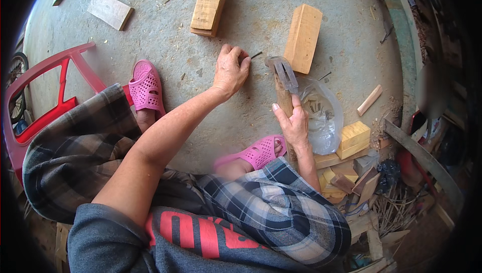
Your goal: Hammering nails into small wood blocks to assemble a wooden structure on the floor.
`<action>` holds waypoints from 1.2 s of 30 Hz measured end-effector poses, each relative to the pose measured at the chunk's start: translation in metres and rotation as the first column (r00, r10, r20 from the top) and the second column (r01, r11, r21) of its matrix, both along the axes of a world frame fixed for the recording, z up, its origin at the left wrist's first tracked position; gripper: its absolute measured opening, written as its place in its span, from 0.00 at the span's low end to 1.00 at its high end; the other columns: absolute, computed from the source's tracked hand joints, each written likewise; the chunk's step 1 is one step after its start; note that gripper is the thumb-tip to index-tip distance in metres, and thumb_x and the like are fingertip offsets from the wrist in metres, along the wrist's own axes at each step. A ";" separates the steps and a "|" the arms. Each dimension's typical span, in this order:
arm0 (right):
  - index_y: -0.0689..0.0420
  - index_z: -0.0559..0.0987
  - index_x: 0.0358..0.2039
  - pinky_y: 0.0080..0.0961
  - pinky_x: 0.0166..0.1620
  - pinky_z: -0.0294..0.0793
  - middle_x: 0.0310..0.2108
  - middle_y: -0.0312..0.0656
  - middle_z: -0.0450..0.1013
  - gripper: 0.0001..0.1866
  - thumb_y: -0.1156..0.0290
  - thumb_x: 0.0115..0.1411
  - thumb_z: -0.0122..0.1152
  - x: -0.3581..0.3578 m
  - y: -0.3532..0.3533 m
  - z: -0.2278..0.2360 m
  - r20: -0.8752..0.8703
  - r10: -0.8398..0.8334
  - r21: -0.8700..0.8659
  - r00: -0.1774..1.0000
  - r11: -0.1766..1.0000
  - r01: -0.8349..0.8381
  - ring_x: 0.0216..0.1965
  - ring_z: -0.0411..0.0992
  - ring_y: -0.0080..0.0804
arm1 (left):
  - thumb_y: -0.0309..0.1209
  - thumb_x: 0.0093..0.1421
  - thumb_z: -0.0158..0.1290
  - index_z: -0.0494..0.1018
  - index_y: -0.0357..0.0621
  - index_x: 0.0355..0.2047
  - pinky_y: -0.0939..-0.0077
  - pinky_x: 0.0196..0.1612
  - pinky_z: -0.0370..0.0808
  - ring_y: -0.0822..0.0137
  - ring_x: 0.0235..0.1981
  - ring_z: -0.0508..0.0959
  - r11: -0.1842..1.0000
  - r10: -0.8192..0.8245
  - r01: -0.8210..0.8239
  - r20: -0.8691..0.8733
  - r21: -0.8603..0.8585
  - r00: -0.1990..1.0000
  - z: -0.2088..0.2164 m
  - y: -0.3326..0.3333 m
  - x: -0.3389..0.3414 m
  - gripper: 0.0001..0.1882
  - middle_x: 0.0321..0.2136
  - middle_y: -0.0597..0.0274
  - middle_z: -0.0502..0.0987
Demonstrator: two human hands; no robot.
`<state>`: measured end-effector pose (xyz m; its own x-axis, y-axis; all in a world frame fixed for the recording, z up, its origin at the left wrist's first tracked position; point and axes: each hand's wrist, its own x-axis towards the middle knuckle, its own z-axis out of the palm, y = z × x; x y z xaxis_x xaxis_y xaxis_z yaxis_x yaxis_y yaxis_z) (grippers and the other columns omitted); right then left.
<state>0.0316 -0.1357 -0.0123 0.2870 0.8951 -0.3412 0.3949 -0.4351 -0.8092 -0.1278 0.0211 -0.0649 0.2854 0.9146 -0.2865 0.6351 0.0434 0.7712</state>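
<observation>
Gripping, right hand (295,125): we see its fingers wrapped around a hammer (281,89), thumb laid along the handle; the handle is rough brown wood, the head dull grey metal with a split claw.
Pinching, left hand (232,69): we find its fingers pressed together on a nail (256,54), thin, dark and straight, its free end pointing toward the hammer head, above the floor.
Floor (181,54): grey concrete, mottled, flecked with wood chips.
Plastic bag (327,133): clear, crinkled, glossy; it lies just beside the right hand and holds small dark nails, with another nail (325,76) near its upper edge.
Wooden blocks: we count two long rectangular ones ahead of the hands, one with layered edges (210,4), one smoother and orange-brown (304,37).
Yellow block (353,137): squared, pale-grained, beside the bag.
Grey board (110,10): flat, weathered, well apart from both hands.
Sandals (147,88): pink, perforated, moulded.
</observation>
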 end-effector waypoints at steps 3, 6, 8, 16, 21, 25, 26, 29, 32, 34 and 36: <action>0.64 0.73 0.48 0.35 0.37 0.75 0.28 0.51 0.78 0.23 0.61 0.60 0.64 0.001 -0.001 -0.002 -0.002 -0.013 -0.049 1.000 0.999 0.013 0.31 0.79 0.42 | 0.26 0.58 0.57 0.75 0.36 0.34 0.60 0.46 0.74 0.51 0.41 0.74 1.000 0.028 -0.028 0.028 0.010 0.999 -0.001 -0.002 -0.001 0.06 0.39 0.49 0.70; 0.65 0.70 0.43 0.43 0.35 0.74 0.28 0.58 0.76 0.20 0.63 0.61 0.63 0.000 0.000 -0.001 0.004 -0.009 0.051 1.000 0.999 0.008 0.32 0.77 0.57 | 0.26 0.58 0.57 0.75 0.36 0.34 0.61 0.45 0.74 0.50 0.41 0.74 0.999 0.031 -0.032 0.035 0.017 0.999 -0.001 -0.004 0.000 0.06 0.39 0.49 0.70; 0.65 0.70 0.43 0.42 0.36 0.74 0.29 0.58 0.76 0.20 0.63 0.61 0.63 0.000 0.002 0.002 -0.039 -0.020 -0.021 0.999 1.000 0.019 0.32 0.77 0.57 | 0.25 0.57 0.57 0.75 0.36 0.33 0.61 0.46 0.74 0.50 0.41 0.74 0.999 0.012 -0.012 0.018 0.044 1.000 -0.003 -0.005 0.000 0.06 0.39 0.48 0.70; 0.64 0.70 0.44 0.44 0.36 0.74 0.29 0.57 0.75 0.20 0.62 0.61 0.62 -0.002 0.010 -0.006 0.022 0.059 0.027 0.998 0.998 -0.060 0.32 0.76 0.57 | 0.26 0.56 0.60 0.77 0.35 0.32 0.65 0.41 0.77 0.57 0.34 0.78 0.984 -0.001 0.009 -0.045 0.177 0.999 -0.011 -0.007 0.003 0.06 0.36 0.51 0.71; 0.63 0.69 0.45 0.46 0.37 0.74 0.31 0.59 0.74 0.20 0.62 0.61 0.62 -0.008 0.015 0.005 0.025 0.074 0.115 0.997 0.990 -0.076 0.34 0.76 0.59 | 0.27 0.55 0.60 0.77 0.35 0.30 0.65 0.40 0.77 0.57 0.33 0.78 0.988 0.018 -0.008 -0.066 0.152 0.998 -0.011 -0.003 0.003 0.07 0.34 0.51 0.72; 0.63 0.68 0.48 0.46 0.38 0.74 0.33 0.60 0.74 0.21 0.63 0.61 0.61 -0.002 0.017 -0.023 0.097 0.144 0.105 0.985 0.982 -0.154 0.36 0.76 0.60 | 0.27 0.54 0.60 0.77 0.35 0.28 0.61 0.43 0.75 0.53 0.37 0.77 0.996 0.048 -0.044 -0.057 0.082 0.997 -0.009 0.000 0.007 0.07 0.34 0.49 0.73; 0.63 0.68 0.49 0.46 0.38 0.75 0.33 0.60 0.74 0.22 0.64 0.61 0.61 0.002 0.016 -0.029 0.139 0.194 0.011 0.971 0.980 -0.197 0.36 0.76 0.60 | 0.26 0.53 0.59 0.77 0.36 0.28 0.58 0.46 0.74 0.49 0.40 0.75 0.999 0.054 -0.054 -0.032 0.008 0.998 -0.008 0.000 0.010 0.05 0.35 0.48 0.72; 0.62 0.67 0.49 0.46 0.38 0.74 0.34 0.61 0.73 0.22 0.64 0.61 0.61 -0.002 0.026 -0.013 0.058 0.199 0.052 0.978 0.978 -0.202 0.36 0.75 0.60 | 0.26 0.53 0.59 0.77 0.36 0.27 0.58 0.46 0.74 0.49 0.40 0.76 0.998 0.070 -0.070 -0.045 0.006 0.997 -0.006 0.001 0.007 0.05 0.35 0.48 0.73; 0.63 0.68 0.46 0.47 0.38 0.74 0.31 0.62 0.73 0.20 0.64 0.61 0.61 -0.011 0.026 0.005 0.058 0.114 0.234 0.992 0.964 -0.124 0.35 0.75 0.61 | 0.26 0.53 0.59 0.77 0.36 0.27 0.57 0.45 0.74 0.49 0.40 0.76 0.996 0.085 -0.084 -0.051 0.015 0.995 -0.005 0.003 0.005 0.05 0.35 0.48 0.73; 0.63 0.68 0.46 0.47 0.37 0.74 0.31 0.61 0.73 0.19 0.64 0.62 0.61 -0.011 0.024 0.004 0.062 0.110 0.234 0.992 0.965 -0.121 0.35 0.75 0.61 | 0.26 0.52 0.59 0.77 0.36 0.27 0.57 0.45 0.74 0.48 0.40 0.76 0.996 0.091 -0.090 -0.047 0.020 0.995 -0.004 0.002 0.006 0.05 0.35 0.48 0.73; 0.63 0.68 0.45 0.47 0.37 0.74 0.31 0.61 0.73 0.19 0.63 0.62 0.61 -0.007 0.020 -0.007 0.069 0.106 0.239 0.992 0.964 -0.119 0.34 0.75 0.61 | 0.26 0.52 0.59 0.77 0.37 0.27 0.57 0.46 0.74 0.48 0.40 0.75 0.996 0.091 -0.092 -0.036 -0.013 0.995 -0.003 0.000 0.007 0.04 0.35 0.48 0.73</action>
<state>0.0243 -0.1152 -0.0193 0.1921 0.9766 -0.0969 0.4768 -0.1792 -0.8606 -0.1205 0.0216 -0.0681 0.1902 0.9319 -0.3088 0.6551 0.1138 0.7469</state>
